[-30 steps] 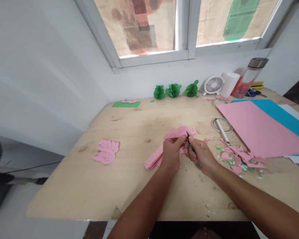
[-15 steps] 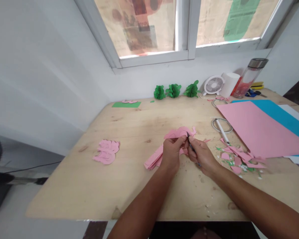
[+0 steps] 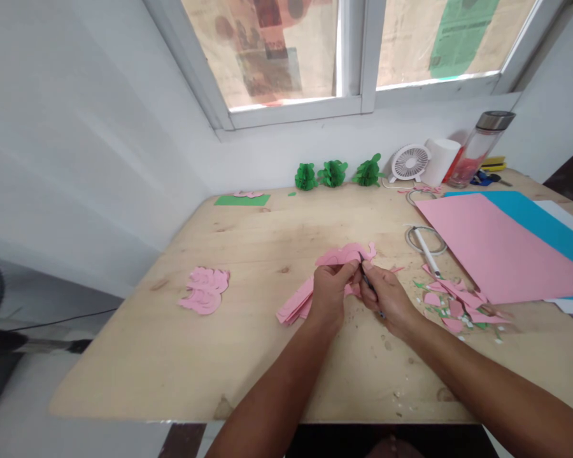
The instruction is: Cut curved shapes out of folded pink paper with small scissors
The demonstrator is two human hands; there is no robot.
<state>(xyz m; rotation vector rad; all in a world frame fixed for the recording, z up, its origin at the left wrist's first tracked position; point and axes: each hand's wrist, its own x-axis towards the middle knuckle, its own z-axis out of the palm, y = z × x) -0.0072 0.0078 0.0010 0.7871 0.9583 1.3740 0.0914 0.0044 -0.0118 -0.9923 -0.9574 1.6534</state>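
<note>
My left hand (image 3: 332,286) pinches a piece of pink paper (image 3: 346,253) with a wavy, partly cut edge, held a little above the table. In my right hand (image 3: 384,289) are dark scissors (image 3: 368,284), mostly covered by the fingers, their tip at the right part of that paper. Folded strips of pink paper (image 3: 296,302) lie on the table under and left of my left hand. Farther left rests a group of pink scalloped cutouts (image 3: 204,291).
Pink and green scraps (image 3: 458,305) lie right of my hands, near a white pen (image 3: 426,251) and coiled cable. Large pink sheets (image 3: 501,248) cover the right side. At the back stand green paper figures (image 3: 333,173), a small fan (image 3: 410,163) and a bottle (image 3: 480,149).
The pink paper and the scissors have shifted very slightly between my hands. Both hands keep their grip, and the rest stays in place.
</note>
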